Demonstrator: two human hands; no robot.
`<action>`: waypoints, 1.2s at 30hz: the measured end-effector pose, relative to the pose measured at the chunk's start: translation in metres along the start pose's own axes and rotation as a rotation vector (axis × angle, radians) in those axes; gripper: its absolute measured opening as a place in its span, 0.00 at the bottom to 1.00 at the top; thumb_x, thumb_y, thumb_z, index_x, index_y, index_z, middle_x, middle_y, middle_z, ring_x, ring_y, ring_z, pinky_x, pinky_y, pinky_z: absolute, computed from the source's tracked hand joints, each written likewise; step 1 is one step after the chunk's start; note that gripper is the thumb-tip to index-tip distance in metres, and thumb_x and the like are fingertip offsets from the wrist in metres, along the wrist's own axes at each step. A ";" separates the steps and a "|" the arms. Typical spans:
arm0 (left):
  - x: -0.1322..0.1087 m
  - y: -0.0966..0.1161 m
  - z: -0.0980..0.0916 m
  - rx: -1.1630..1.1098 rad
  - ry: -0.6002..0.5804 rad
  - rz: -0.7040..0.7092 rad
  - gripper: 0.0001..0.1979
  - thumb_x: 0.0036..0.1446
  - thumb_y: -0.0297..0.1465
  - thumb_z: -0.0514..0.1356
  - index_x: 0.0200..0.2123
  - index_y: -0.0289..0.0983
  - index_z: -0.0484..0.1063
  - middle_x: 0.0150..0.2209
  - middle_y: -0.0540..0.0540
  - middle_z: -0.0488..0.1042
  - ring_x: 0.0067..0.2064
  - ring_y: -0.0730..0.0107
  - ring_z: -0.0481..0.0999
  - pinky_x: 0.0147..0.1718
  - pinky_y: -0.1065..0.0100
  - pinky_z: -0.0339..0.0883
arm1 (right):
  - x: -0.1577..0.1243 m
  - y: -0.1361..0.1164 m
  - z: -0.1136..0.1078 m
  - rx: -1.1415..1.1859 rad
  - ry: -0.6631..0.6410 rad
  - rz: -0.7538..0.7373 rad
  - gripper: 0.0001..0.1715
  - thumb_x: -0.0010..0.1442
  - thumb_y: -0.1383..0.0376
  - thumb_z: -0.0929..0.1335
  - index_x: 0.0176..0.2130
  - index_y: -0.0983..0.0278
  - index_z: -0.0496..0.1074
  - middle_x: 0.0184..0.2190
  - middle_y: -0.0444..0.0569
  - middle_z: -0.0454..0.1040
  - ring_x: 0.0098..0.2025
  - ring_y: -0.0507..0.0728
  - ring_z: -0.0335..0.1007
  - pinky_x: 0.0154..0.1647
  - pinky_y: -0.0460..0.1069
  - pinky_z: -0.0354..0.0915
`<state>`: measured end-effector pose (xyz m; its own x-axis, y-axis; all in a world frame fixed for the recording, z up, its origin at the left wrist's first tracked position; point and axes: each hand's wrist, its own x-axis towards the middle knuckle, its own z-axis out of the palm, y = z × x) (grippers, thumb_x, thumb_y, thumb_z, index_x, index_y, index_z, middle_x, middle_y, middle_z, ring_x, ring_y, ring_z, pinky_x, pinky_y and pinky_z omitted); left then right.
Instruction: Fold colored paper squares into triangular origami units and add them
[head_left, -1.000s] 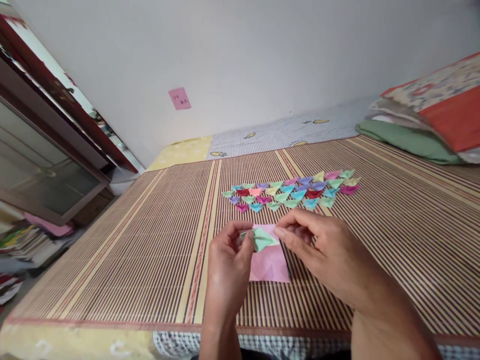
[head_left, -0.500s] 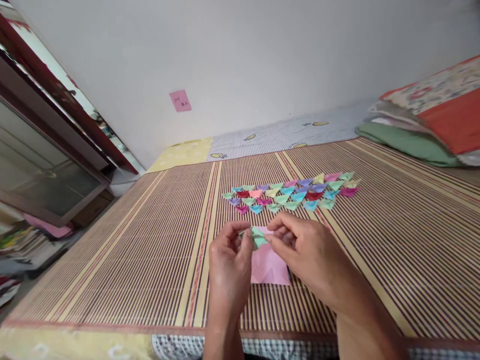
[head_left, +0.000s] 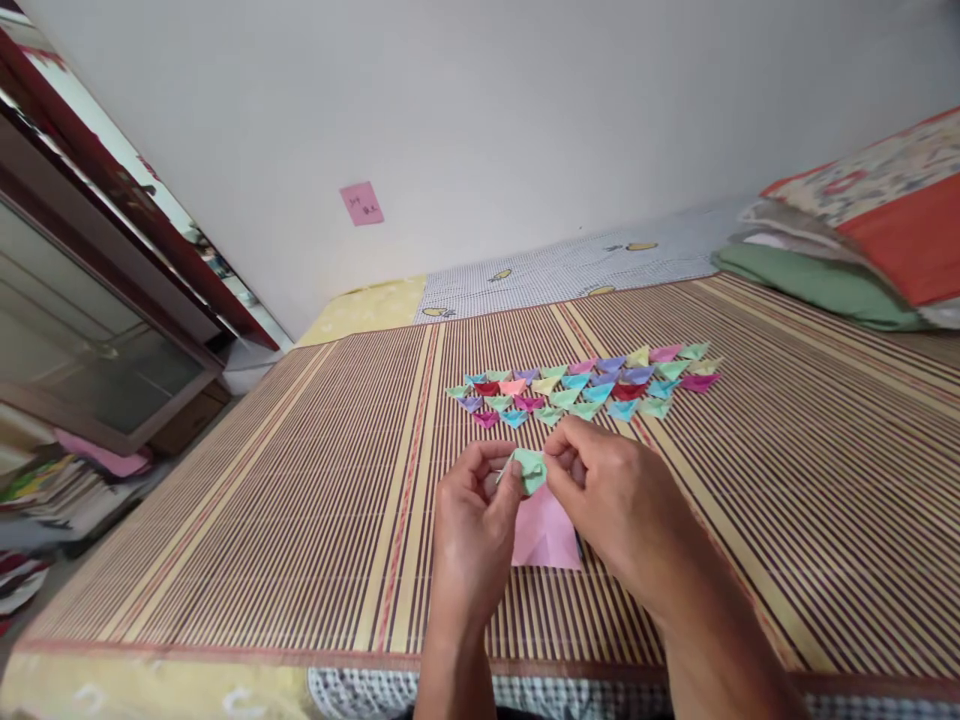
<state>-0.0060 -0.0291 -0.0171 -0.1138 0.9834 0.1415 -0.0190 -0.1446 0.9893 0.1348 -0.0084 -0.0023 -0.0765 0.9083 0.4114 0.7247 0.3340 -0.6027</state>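
Both hands pinch a small folded green paper piece point(head_left: 530, 468) just above the striped bamboo mat point(head_left: 300, 500). My left hand point(head_left: 476, 525) grips its left end between thumb and fingers. My right hand point(head_left: 611, 500) pinches its right side. Under the hands lies a pink square sheet of paper point(head_left: 546, 538), partly hidden by them. Beyond the hands, several small folded paper pieces point(head_left: 585, 385) in green, blue, pink, red, purple and yellow lie in rows on the mat.
Stacked pillows and folded bedding point(head_left: 855, 240) sit at the far right. A white wall with a pink sticky note point(head_left: 361, 203) runs behind. A wooden glass-fronted cabinet point(head_left: 90, 300) and piled books point(head_left: 45, 490) stand to the left, beyond the mat's edge.
The hands have drawn closer together and shifted slightly right. The green piece now looks smaller and more compact between the fingertips. The pink sheet stays on the mat.
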 end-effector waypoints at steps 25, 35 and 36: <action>0.002 0.000 -0.001 -0.058 0.031 -0.022 0.10 0.60 0.35 0.66 0.41 0.34 0.75 0.30 0.47 0.80 0.28 0.74 0.76 0.29 0.72 0.73 | -0.002 -0.009 -0.007 -0.022 -0.021 -0.209 0.13 0.59 0.78 0.71 0.28 0.64 0.71 0.32 0.47 0.73 0.36 0.58 0.71 0.36 0.51 0.62; 0.002 0.003 -0.005 0.027 -0.079 -0.049 0.09 0.63 0.35 0.64 0.43 0.35 0.75 0.32 0.46 0.79 0.28 0.72 0.75 0.29 0.69 0.73 | -0.001 -0.002 -0.006 -0.016 -0.083 -0.243 0.10 0.61 0.76 0.71 0.31 0.63 0.75 0.33 0.47 0.73 0.38 0.59 0.69 0.39 0.54 0.63; 0.001 0.004 -0.006 0.063 -0.089 -0.042 0.09 0.64 0.34 0.63 0.45 0.36 0.75 0.34 0.45 0.80 0.28 0.73 0.74 0.30 0.69 0.73 | -0.001 -0.002 -0.006 -0.012 -0.095 -0.243 0.11 0.61 0.77 0.71 0.30 0.63 0.75 0.33 0.47 0.73 0.38 0.59 0.69 0.39 0.54 0.63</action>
<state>-0.0124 -0.0291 -0.0135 -0.0255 0.9946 0.1001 0.0411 -0.0990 0.9942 0.1375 -0.0115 0.0031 -0.3127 0.8217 0.4764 0.6853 0.5425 -0.4859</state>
